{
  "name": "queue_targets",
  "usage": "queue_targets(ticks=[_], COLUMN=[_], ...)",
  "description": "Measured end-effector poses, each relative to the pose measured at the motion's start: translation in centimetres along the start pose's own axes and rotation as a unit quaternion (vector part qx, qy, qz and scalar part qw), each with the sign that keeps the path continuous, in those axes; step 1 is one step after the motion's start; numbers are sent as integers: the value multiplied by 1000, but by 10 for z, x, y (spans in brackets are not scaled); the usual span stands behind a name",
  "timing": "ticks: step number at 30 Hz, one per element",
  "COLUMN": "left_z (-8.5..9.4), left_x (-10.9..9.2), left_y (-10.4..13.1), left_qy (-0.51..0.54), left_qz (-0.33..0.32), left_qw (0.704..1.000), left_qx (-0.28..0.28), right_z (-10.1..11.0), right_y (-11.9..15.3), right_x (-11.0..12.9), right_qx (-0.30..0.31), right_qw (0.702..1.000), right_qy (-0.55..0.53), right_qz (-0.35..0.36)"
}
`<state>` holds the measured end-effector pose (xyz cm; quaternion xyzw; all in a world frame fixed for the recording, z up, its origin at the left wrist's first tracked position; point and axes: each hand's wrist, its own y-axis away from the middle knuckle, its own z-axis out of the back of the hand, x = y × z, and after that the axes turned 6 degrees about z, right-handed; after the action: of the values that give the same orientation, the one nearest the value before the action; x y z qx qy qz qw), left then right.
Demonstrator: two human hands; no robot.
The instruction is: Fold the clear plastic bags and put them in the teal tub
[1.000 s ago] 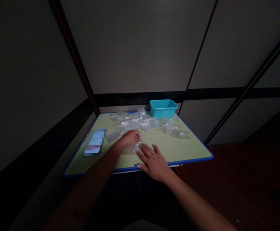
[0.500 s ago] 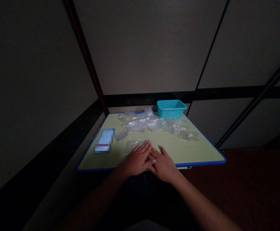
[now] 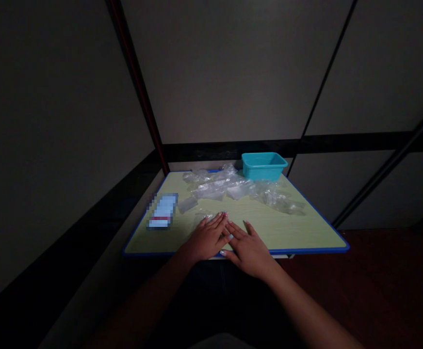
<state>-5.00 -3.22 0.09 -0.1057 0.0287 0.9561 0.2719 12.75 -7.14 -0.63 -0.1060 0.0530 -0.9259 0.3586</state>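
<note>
Plastic film (image 3: 204, 215) partly beneath left hand (image 3: 204, 241), right hand (image 3: 250, 251) just beside, both spread flat

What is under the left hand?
Clear plastic shows just beyond the left hand, lying on the table; whatever is directly beneath the hand is covered.

The scene is dimly lit: the tabletop (image 3: 284, 232) is shown fairly clearly, while the floor (image 3: 371, 276) is almost swallowed by darkness. Small glints are caught on the clear plastic (image 3: 211, 189). The left forearm (image 3: 160, 288) is shaded more deeply than the right forearm (image 3: 302, 300). The phone (image 3: 164, 211) is partly masked by coarse pixel blocks.
</note>
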Motion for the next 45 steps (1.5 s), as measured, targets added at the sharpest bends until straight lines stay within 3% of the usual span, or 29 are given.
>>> queue_targets(ticks=[13, 20, 29, 36, 45], left_z=[7, 2, 3, 3, 0], left_x=[29, 33, 31, 31, 32], left_y=[7, 10, 12, 13, 12], left_qy=[-63, -83, -80, -84, -88], left_qz=[99, 148, 152, 150, 154], left_qw=[993, 984, 984, 984, 983], left_qx=[-20, -53, -53, -46, -54], right_z=[0, 0, 23, 10, 3], right_y=[-2, -1, -22, -53, -46], right_x=[0, 0, 9, 8, 4], right_qx=[11, 19, 31, 56, 63], right_qw=[1000, 1000, 998, 995, 995], right_qy=[2, 2, -49, -53, -24], right_qz=[-2, -8, -34, -58, -79])
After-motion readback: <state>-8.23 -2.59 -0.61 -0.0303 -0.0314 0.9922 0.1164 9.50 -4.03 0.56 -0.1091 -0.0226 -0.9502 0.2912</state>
